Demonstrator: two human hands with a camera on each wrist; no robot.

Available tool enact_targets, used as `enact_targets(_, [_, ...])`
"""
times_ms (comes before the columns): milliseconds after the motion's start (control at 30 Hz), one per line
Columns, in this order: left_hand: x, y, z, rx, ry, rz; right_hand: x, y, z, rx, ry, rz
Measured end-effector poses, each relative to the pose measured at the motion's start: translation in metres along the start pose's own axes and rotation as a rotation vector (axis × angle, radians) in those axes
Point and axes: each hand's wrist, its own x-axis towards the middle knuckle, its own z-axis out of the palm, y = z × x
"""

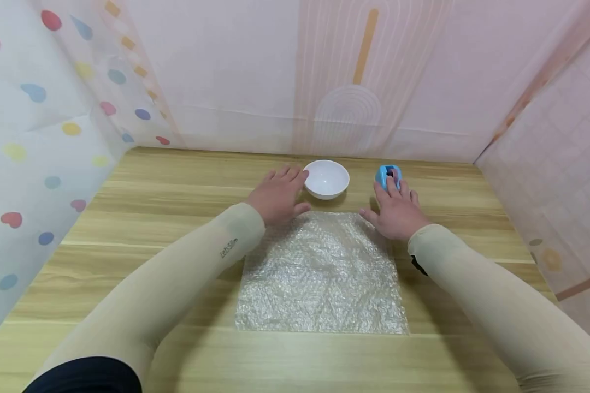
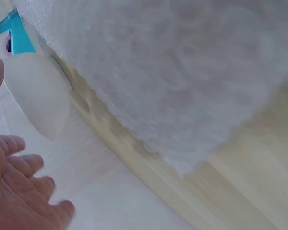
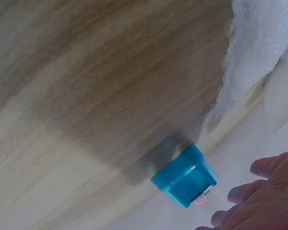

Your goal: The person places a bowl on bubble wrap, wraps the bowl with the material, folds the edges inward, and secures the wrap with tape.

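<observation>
A sheet of bubble wrap (image 1: 324, 273) lies flat on the wooden table. Behind its far edge stands a white bowl (image 1: 326, 180), which also shows in the left wrist view as a pale bowl (image 2: 38, 91). My left hand (image 1: 281, 196) hovers at the sheet's far left corner, fingers extended beside the bowl's left rim. Over the far right corner is my right hand (image 1: 398, 213), fingers spread toward a blue tape dispenser (image 1: 387, 173). In the right wrist view the dispenser (image 3: 185, 175) shows its toothed cutter, apart from the fingertips. Neither hand holds anything.
The wooden table (image 1: 152, 229) runs back to a patterned cloth wall (image 1: 236, 82). Cloth with coloured dots (image 1: 44, 164) hangs on the left, and another pale sheet (image 1: 560, 153) on the right. Both forearms wear beige sleeves.
</observation>
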Motion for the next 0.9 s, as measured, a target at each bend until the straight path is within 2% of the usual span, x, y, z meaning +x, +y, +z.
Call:
enact_targets(267, [0.016,0.014,-0.004,0.051,-0.043,0.104,-0.002,-0.001,0.000,-0.013,-0.006,0.006])
enact_targets(500, [0.021,0.019,-0.004,0.110,0.008,0.175,-0.004,0.000,0.001,-0.012,0.000,0.012])
enact_targets(733, [0.021,0.019,-0.004,0.156,0.011,0.198,-0.006,0.000,0.002,-0.015,-0.009,0.013])
enact_targets(900, [0.023,0.018,-0.002,0.202,0.038,0.207,-0.006,0.000,0.002,-0.016,-0.008,0.007])
